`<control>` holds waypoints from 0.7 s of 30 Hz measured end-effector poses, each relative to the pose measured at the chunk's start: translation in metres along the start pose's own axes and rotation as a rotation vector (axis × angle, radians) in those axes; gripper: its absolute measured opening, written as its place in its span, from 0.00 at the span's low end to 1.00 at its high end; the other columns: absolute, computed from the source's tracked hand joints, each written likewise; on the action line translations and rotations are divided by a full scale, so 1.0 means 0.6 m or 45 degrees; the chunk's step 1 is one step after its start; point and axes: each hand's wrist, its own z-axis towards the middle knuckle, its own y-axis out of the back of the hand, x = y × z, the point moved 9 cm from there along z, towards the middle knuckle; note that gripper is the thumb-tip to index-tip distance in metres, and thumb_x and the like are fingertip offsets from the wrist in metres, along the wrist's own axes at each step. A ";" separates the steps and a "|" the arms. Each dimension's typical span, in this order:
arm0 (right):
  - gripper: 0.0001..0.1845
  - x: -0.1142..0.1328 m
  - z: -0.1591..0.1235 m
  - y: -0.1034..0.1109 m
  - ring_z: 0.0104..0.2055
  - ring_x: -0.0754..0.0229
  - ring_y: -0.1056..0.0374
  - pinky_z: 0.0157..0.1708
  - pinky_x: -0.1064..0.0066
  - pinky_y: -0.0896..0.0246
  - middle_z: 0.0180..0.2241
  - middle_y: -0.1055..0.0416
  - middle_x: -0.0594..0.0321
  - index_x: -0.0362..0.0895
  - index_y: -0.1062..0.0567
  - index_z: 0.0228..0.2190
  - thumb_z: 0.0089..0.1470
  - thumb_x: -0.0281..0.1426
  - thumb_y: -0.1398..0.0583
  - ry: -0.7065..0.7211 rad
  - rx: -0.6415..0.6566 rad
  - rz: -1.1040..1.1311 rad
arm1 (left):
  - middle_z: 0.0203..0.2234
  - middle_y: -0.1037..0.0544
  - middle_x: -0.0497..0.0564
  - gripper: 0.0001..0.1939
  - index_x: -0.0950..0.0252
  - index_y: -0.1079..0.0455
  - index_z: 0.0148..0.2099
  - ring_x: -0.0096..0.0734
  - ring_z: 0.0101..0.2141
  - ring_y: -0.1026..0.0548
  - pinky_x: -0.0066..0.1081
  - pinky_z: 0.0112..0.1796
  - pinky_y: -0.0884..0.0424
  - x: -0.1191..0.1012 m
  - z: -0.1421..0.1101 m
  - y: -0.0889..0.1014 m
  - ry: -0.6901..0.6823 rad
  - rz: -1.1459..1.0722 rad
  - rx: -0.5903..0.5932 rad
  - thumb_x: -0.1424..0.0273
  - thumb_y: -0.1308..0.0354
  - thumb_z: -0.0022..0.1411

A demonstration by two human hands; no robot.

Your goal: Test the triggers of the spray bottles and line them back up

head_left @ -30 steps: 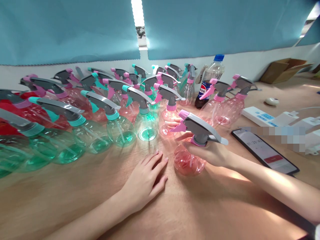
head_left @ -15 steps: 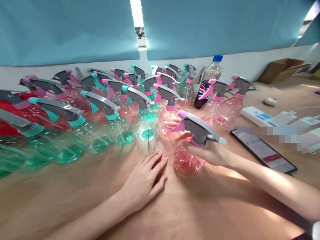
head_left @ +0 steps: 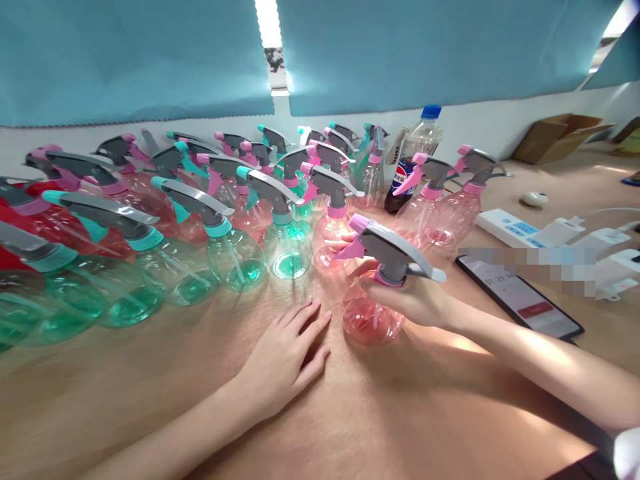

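Observation:
My right hand (head_left: 405,297) is wrapped round the neck and upper body of a pink spray bottle (head_left: 373,321), which stands upright with its grey and pink trigger head tipped towards the left. Some of the fingers are hidden behind the bottle. Flat on the table lies my left hand (head_left: 287,350), fingers stretched out, a short way left of that bottle and holding nothing. Just beyond the hands stand a green spray bottle (head_left: 289,250) and another pink spray bottle (head_left: 334,230).
Several more green spray bottles (head_left: 187,273) and pink ones crowd the left and back of the table (head_left: 310,433). A cola bottle (head_left: 403,177) stands behind. To the right are a phone (head_left: 520,300), a power strip (head_left: 510,227), a white mouse (head_left: 535,199) and a cardboard box (head_left: 550,143).
The view has shifted slightly, so everything sits a little further left and up. Both hands keep their places, the right one still round the pink spray bottle.

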 end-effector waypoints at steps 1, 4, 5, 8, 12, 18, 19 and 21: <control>0.14 0.003 0.001 0.000 0.19 0.67 0.56 0.20 0.72 0.52 0.17 0.54 0.74 0.46 0.31 0.34 0.42 0.26 0.48 0.016 0.001 0.011 | 0.58 0.33 0.63 0.22 0.70 0.36 0.61 0.49 0.58 0.36 0.49 0.55 0.35 0.000 0.000 0.000 -0.003 0.003 -0.011 0.67 0.53 0.69; 0.13 0.009 0.004 0.002 0.19 0.67 0.58 0.19 0.72 0.56 0.17 0.55 0.74 0.46 0.32 0.31 0.39 0.25 0.48 0.028 -0.012 0.040 | 0.58 0.33 0.63 0.22 0.70 0.37 0.61 0.50 0.58 0.36 0.49 0.54 0.35 -0.001 0.001 0.000 -0.006 0.016 0.001 0.67 0.53 0.69; 0.12 0.010 0.005 0.003 0.20 0.67 0.57 0.20 0.72 0.54 0.17 0.53 0.74 0.45 0.32 0.30 0.39 0.25 0.48 0.025 -0.021 0.040 | 0.58 0.32 0.64 0.22 0.71 0.37 0.61 0.50 0.58 0.35 0.49 0.54 0.34 -0.001 0.002 0.001 -0.007 0.021 0.011 0.67 0.53 0.69; 0.10 0.015 0.007 0.005 0.21 0.67 0.49 0.23 0.71 0.44 0.19 0.44 0.71 0.45 0.32 0.28 0.39 0.25 0.48 0.052 -0.024 0.064 | 0.58 0.32 0.64 0.22 0.72 0.36 0.61 0.50 0.57 0.35 0.50 0.54 0.34 -0.004 0.004 0.002 -0.016 0.033 0.026 0.66 0.53 0.70; 0.09 0.011 0.006 0.005 0.25 0.64 0.40 0.26 0.71 0.40 0.22 0.35 0.68 0.45 0.31 0.27 0.40 0.24 0.47 0.057 -0.023 0.052 | 0.58 0.33 0.64 0.23 0.72 0.37 0.62 0.51 0.58 0.35 0.50 0.53 0.34 -0.004 0.006 0.002 -0.022 0.040 0.027 0.66 0.54 0.70; 0.11 -0.011 0.005 0.006 0.26 0.63 0.39 0.26 0.71 0.41 0.22 0.36 0.68 0.45 0.30 0.30 0.40 0.24 0.46 -0.072 -0.056 -0.005 | 0.58 0.32 0.64 0.22 0.71 0.36 0.62 0.51 0.58 0.35 0.50 0.54 0.34 -0.001 0.004 0.004 -0.021 0.030 0.017 0.66 0.53 0.70; 0.12 -0.007 0.006 0.006 0.27 0.63 0.39 0.27 0.71 0.41 0.22 0.36 0.68 0.45 0.30 0.30 0.39 0.24 0.46 -0.051 -0.055 0.001 | 0.58 0.32 0.64 0.22 0.71 0.36 0.62 0.51 0.58 0.35 0.50 0.54 0.34 -0.001 0.004 0.004 -0.018 0.026 0.017 0.66 0.53 0.70; 0.12 0.006 0.010 0.006 0.27 0.63 0.39 0.27 0.70 0.42 0.22 0.37 0.68 0.45 0.30 0.30 0.39 0.25 0.47 0.011 -0.057 0.016 | 0.58 0.32 0.64 0.22 0.71 0.36 0.61 0.51 0.57 0.35 0.50 0.54 0.34 0.000 0.005 0.004 -0.017 0.020 0.018 0.66 0.53 0.70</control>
